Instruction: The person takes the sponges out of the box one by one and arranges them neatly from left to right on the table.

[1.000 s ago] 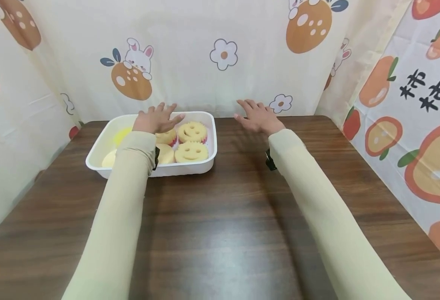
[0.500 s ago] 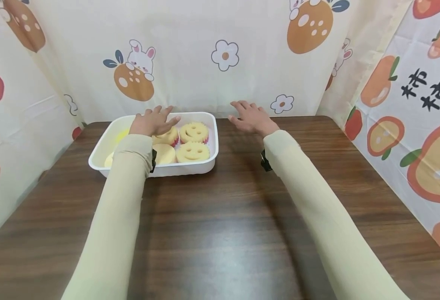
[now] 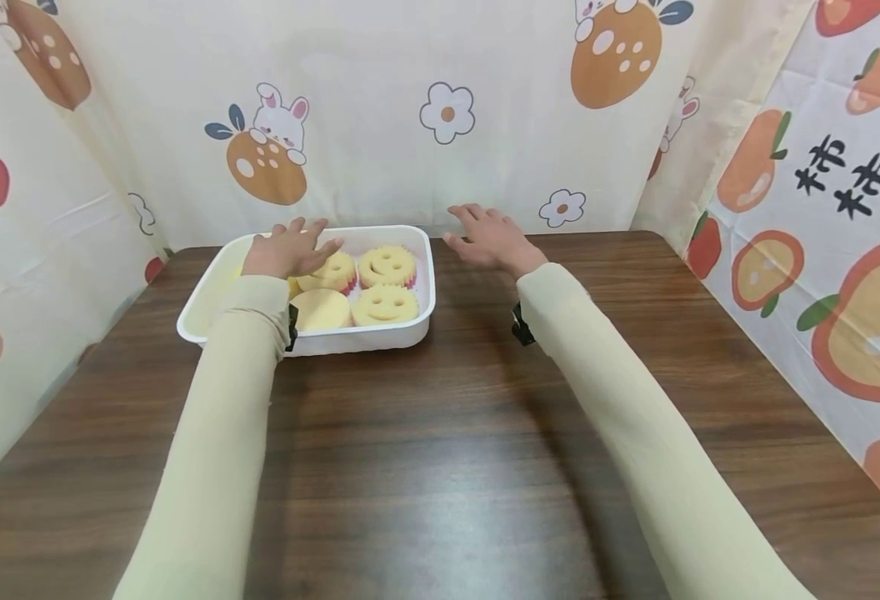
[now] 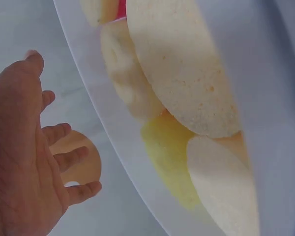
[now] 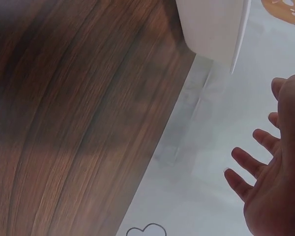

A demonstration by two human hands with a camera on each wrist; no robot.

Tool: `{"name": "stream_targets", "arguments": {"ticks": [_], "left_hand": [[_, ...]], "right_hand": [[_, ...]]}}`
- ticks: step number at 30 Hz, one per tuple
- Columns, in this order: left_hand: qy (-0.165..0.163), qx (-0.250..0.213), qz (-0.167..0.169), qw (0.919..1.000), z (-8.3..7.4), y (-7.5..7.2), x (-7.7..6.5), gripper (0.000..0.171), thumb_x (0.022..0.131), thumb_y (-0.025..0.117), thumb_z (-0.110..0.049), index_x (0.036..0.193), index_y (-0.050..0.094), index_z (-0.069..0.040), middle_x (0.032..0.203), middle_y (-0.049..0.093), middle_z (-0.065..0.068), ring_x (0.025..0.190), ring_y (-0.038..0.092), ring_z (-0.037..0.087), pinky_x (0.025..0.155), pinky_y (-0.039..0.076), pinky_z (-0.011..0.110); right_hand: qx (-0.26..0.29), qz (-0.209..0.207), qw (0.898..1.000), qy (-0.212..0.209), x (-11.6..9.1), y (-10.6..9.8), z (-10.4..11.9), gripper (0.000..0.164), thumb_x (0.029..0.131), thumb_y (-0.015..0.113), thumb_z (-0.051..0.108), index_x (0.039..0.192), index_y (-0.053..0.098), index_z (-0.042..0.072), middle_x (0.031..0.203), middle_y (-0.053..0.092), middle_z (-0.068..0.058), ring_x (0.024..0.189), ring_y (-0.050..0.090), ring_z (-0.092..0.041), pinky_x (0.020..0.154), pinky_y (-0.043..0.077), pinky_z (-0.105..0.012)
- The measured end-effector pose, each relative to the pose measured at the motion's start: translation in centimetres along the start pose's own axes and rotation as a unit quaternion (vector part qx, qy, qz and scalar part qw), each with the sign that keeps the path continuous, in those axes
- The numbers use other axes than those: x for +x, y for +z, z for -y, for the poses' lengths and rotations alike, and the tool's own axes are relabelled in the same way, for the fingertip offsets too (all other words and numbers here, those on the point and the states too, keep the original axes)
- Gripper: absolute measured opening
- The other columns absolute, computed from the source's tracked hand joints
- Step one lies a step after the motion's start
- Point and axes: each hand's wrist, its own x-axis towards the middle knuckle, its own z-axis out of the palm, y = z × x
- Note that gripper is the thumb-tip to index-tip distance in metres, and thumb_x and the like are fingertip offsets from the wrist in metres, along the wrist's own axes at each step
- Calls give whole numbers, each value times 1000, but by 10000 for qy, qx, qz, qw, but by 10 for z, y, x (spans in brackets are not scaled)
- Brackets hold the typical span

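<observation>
1. Presently, the white, rounded-rectangular plastic tray [image 3: 376,337] sits at the back of the dark brown wood-grain bench [image 3: 425,458], left of centre.
2. Inside it lie round, pale-yellow, sponge-like pieces with cut-out smiling faces and pink undersides [image 3: 386,306], a plain pale-yellow disc [image 3: 323,310], and more pieces partly hidden.
3. The left hand [image 3: 282,252] hangs over the tray in the head view, its grip empty, fingers spread, apart from the contents.
4. The right hand [image 3: 491,240] hovers just beyond the tray's right end, its grip likewise empty and fingers parted.
5. The tray should be light and fairly stiff, perhaps slick; its flared rim at both short ends looks the surest hold.
6. The pieces probably squash easily and weigh little; a gentle pinch across their sides should suit them.
</observation>
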Motion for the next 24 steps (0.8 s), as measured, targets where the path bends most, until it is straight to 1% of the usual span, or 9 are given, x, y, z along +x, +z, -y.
{"name": "stream_targets", "arguments": {"ticks": [6,11,17,24], "left_hand": [[-153,-25,-22,9999,12,4,1,80,99,18,-67,161,10,-16,164,8,28,146,12,56,114,14,74],[-275,64,-54,9996,22,8,-2,82,99,16,-68,160,11,-13,163,9,29,145,14,58,113,16,74],[-287,97,-40,9995,30,9,-3,84,98,15,-69,160,11,-12,162,11,31,144,15,58,111,18,76],[-334,23,-59,9994,37,8,-7,84,98,15,-68,159,11,-10,161,9,32,143,14,60,110,16,78]], "right_hand": [[45,-19,9999,-96,2,3,7,65,104,30,51,160,15,22,166,22,-8,150,25,-39,122,19,-57],[60,17,9998,-184,3,5,13,65,104,32,51,160,17,21,165,23,-9,150,25,-39,122,20,-55],[92,27,9997,-234,3,8,17,66,104,33,52,160,17,22,165,23,-9,150,24,-38,122,20,-56],[46,27,9996,-261,6,10,21,67,103,33,55,160,16,25,165,23,-7,150,26,-35,120,23,-56]]}}
